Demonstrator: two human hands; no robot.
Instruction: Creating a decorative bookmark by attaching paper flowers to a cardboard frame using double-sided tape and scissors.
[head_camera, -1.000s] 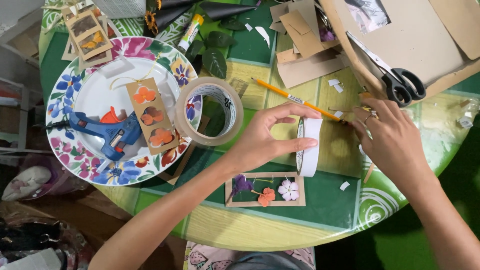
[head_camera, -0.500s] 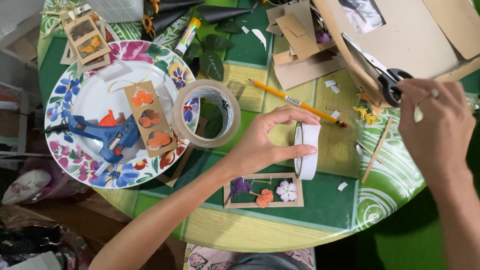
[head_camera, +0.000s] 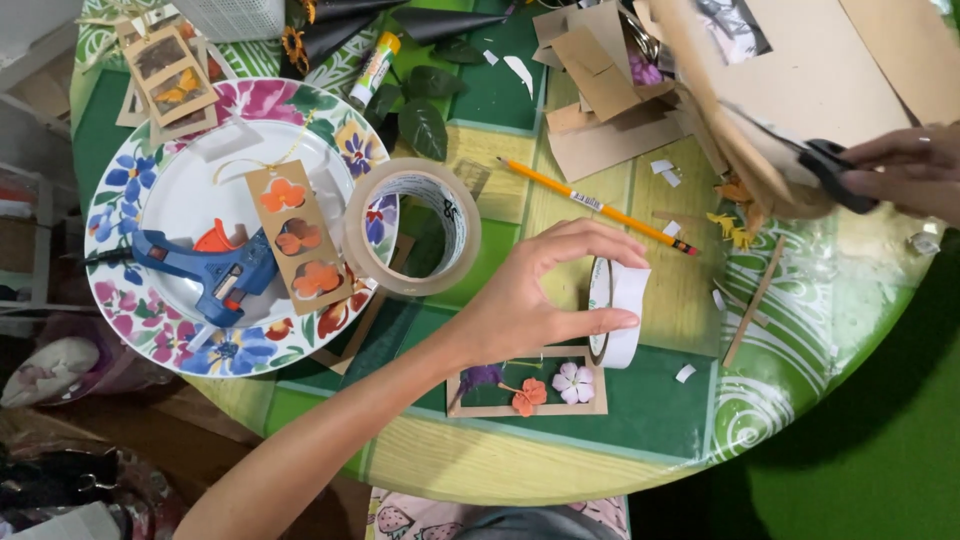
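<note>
the left hand (head_camera: 530, 300) pinches a white tape roll (head_camera: 615, 312) upright near the table's (head_camera: 800, 330) front edge. the right hand (head_camera: 905, 172) grips black scissors (head_camera: 825, 165) at the right edge.

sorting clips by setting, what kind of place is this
Probably a home craft table: a round patterned table strewn with cardboard scraps, a glue gun on a floral plate, and tape rolls.

Home craft table (head_camera: 800, 330): glue gun (head_camera: 205, 270), cardboard scraps (head_camera: 600, 75), floral plate (head_camera: 130, 180)
</note>
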